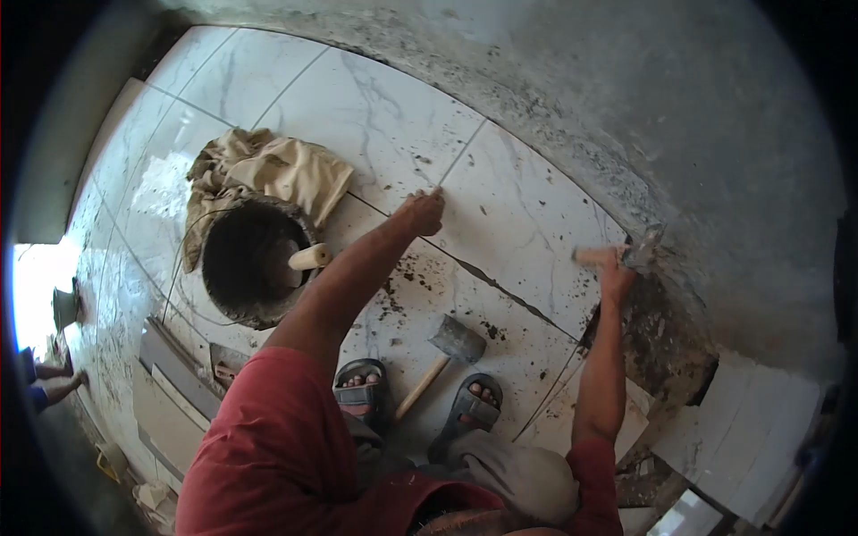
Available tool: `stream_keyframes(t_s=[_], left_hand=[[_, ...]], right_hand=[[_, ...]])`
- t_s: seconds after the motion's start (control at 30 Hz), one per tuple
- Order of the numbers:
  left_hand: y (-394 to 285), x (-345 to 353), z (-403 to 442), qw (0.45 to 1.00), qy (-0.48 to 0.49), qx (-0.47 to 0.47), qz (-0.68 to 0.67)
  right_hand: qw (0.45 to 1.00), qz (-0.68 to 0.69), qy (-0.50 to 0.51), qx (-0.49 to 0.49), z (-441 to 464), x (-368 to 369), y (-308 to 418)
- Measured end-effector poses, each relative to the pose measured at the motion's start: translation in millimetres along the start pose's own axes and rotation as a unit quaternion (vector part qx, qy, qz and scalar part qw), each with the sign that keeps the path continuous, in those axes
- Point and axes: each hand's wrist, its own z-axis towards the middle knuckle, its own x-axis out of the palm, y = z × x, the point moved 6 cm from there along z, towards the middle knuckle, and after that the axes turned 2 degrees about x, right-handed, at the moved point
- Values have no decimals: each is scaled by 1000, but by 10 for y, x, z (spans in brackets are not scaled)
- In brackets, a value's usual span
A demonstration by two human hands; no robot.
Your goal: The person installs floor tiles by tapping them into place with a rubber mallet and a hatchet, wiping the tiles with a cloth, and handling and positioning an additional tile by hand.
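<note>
My left hand [422, 213] rests on the white marbled floor tiles [375, 98], near the corner where several joints meet. Its fingers are bent together, and whatever may be in them is too small to name. At the right edge of the tiles, my right hand [615, 275] is wrapped round a trowel [594, 255], its blade toward the rough wall. Between my sandalled feet lies a rubber mallet [458, 338] with a wooden handle. Left of my left arm stands a black bucket [234, 259], with a wooden-handled tool [309, 257] leaning in it.
A dirty beige cloth [295, 170] lies behind the bucket. Cut tile pieces [170, 402] are at the left. Broken ground [666, 330] and a pale board [751, 429] are at the right. Another person's arms [63, 386] show at the far left.
</note>
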Motion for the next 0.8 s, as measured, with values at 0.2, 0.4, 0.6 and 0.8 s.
stream_keyframes(t_s=[0.2,0.4,0.6,0.8], left_hand=[[96,-63,146,997,70,20,19],[763,-1332,205,996,-87,12,7],[2367,-1921,-781,982,66,-54,171],[3674,-1199,-1759,990,73,-121,2]], right_hand=[[950,-169,263,-16,-1258,-788,452],[844,-377,360,123,-3249,-1447,29],[886,-311,318,132,-4305,-1660,-372],[875,-231,389,173,-4192,-1787,-144]])
